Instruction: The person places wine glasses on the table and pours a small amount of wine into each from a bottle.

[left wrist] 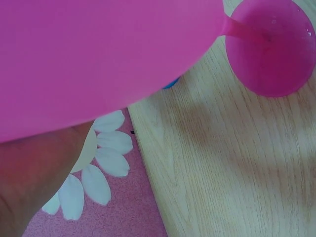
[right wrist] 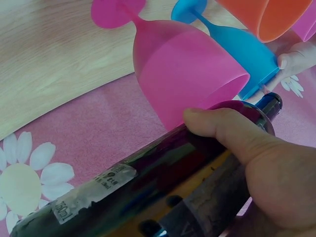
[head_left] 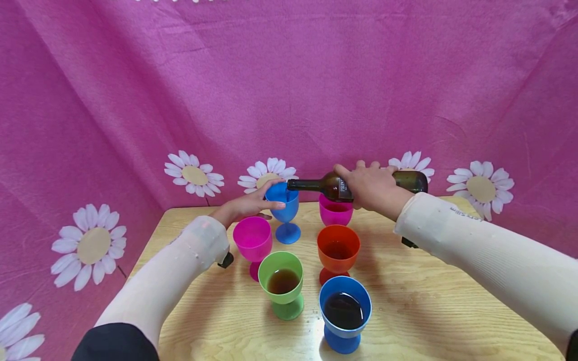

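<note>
Bottle point(head_left: 333, 186) clasped, right fingers point(right wrist: 215, 123); blue goblet point(head_left: 290, 211), left fingers point(head_left: 272, 205).

Six goblets stand on the table in two files of three. Left file, front to back: near-left goblet point(head_left: 281, 299), mid-left goblet point(head_left: 254, 245) set farther left, rear-left goblet point(head_left: 291, 205). Right file: near-right goblet point(head_left: 345, 333), mid-right goblet point(head_left: 338, 263), rear-right goblet point(head_left: 336, 216). Bottle point(head_left: 331, 185) lies crosswise above the table point(head_left: 397, 321), mouth leftward at the rear-left goblet's rim, body overlapping the rear-right goblet's rim in head view. Left hand point(head_left: 248, 205) around rear-left goblet; right hand point(head_left: 370, 185) around bottle body. Liquid point(head_left: 283, 282) in near-left, near-right, mid-right and rear-right goblets. Cloth point(head_left: 316, 100) behind the table.
</note>
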`<state>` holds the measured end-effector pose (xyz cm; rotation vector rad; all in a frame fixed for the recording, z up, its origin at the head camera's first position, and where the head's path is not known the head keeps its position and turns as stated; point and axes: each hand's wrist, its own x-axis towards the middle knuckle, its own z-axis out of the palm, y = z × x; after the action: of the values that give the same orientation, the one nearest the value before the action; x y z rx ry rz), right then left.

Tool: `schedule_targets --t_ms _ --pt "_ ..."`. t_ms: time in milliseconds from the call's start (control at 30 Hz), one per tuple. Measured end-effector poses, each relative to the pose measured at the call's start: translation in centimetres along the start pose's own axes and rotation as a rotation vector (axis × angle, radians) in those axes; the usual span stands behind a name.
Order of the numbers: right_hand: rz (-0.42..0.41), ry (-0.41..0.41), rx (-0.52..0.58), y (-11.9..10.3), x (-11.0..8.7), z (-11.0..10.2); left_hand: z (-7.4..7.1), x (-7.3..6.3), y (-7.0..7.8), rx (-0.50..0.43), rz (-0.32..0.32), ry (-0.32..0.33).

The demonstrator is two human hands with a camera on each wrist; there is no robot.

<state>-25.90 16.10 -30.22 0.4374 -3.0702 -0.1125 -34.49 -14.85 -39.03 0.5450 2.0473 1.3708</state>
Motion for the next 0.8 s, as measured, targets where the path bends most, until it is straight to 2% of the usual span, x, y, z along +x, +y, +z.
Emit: schedule_targets --t_ms 533,800 --pt "0.003 -0.004 -0.009 0.01 -0.01 0.06 0.08 0.04 -0.08 -0.017 0.003 0.006" --pt "-0.006 -0.006 -0.021 -0.15 -0.19 -0.16 0.11 0.16 -0.15 -0.055 0.0 0.006"
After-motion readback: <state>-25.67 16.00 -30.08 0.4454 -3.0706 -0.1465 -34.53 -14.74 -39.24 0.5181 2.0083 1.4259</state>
